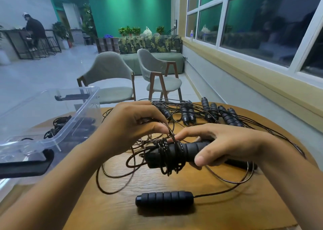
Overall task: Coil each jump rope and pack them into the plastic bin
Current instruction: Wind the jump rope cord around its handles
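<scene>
My right hand (pixel 225 144) grips a black ribbed jump rope handle (pixel 176 152) held level above the round wooden table (pixel 108 210). Several turns of thin black cord (pixel 166 157) are wound around that handle. My left hand (pixel 134 123) pinches the cord just above the windings. The rope's other handle (pixel 164 199) lies flat near the table's front edge, its cord trailing off to the right. A clear plastic bin (pixel 57 117) stands on the table's left side with dark coiled ropes (pixel 57 126) seen through its wall.
Several more black handles (pixel 209 113) and tangled cords lie along the table's far edge. A black flat object (pixel 24 166) lies under the bin's near corner. Two chairs (pixel 111 79) stand beyond the table, and a person sits far back left.
</scene>
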The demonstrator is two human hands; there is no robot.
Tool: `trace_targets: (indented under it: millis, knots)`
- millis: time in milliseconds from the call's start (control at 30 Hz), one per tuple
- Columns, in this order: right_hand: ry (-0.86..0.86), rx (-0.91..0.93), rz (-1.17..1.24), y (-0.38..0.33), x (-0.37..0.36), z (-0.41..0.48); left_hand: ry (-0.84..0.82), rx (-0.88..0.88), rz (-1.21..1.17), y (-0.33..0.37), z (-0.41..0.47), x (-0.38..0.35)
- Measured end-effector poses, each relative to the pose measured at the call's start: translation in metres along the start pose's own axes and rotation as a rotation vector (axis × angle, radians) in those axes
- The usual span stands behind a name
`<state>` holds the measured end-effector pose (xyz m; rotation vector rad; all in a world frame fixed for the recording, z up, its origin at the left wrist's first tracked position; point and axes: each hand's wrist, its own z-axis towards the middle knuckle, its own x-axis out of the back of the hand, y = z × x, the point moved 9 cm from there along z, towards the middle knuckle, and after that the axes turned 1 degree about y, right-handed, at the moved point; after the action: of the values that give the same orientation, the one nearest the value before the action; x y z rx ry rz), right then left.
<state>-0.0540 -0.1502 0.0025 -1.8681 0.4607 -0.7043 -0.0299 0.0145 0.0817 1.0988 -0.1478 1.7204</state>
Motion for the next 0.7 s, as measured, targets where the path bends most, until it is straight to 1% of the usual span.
trace_targets:
  millis: [67, 133, 200, 233, 267, 333, 367, 400, 467, 500, 567, 700]
  knots:
    - [-0.086, 0.059, 0.102, -0.002, -0.006, -0.001, 0.032, -0.024, -0.018, 0.003, 0.001, 0.001]
    - [-0.164, 0.129, 0.17, -0.006, -0.01, -0.003, 0.043, -0.004, -0.037, -0.007, 0.003, -0.001]
    - [-0.205, 0.205, 0.241, -0.012, -0.013, -0.004, -0.112, 0.033, -0.093, -0.016, 0.002, -0.019]
    - [-0.214, 0.252, 0.291, -0.016, -0.013, -0.004, -0.204, -0.002, -0.124, -0.022, -0.003, -0.038]
    - [-0.227, 0.303, 0.35, -0.02, -0.012, -0.004, -0.225, 0.001, -0.174, -0.026, -0.007, -0.047]
    - [-0.226, 0.405, 0.435, -0.028, -0.008, -0.005, -0.068, 0.132, -0.019, -0.035, -0.01, -0.034]
    - [-0.202, 0.443, 0.456, -0.031, -0.004, -0.005, 0.0, 0.167, 0.008, -0.032, -0.011, -0.03]
    - [-0.168, 0.469, 0.478, -0.033, 0.0, -0.005, 0.025, 0.141, 0.035, -0.02, -0.01, -0.03]
    - [-0.09, 0.491, 0.536, -0.032, 0.009, -0.006, -0.016, 0.076, 0.036, -0.003, -0.008, -0.037]
    - [-0.039, 0.499, 0.565, -0.031, 0.015, -0.006, -0.049, 0.098, 0.016, -0.003, -0.008, -0.042]
    - [0.108, 0.511, 0.583, -0.027, 0.027, -0.007, -0.063, 0.164, 0.035, -0.012, -0.003, -0.044]
    - [0.414, 0.487, 0.502, -0.022, 0.048, -0.006, -0.124, 0.192, 0.057, -0.013, -0.008, -0.05]
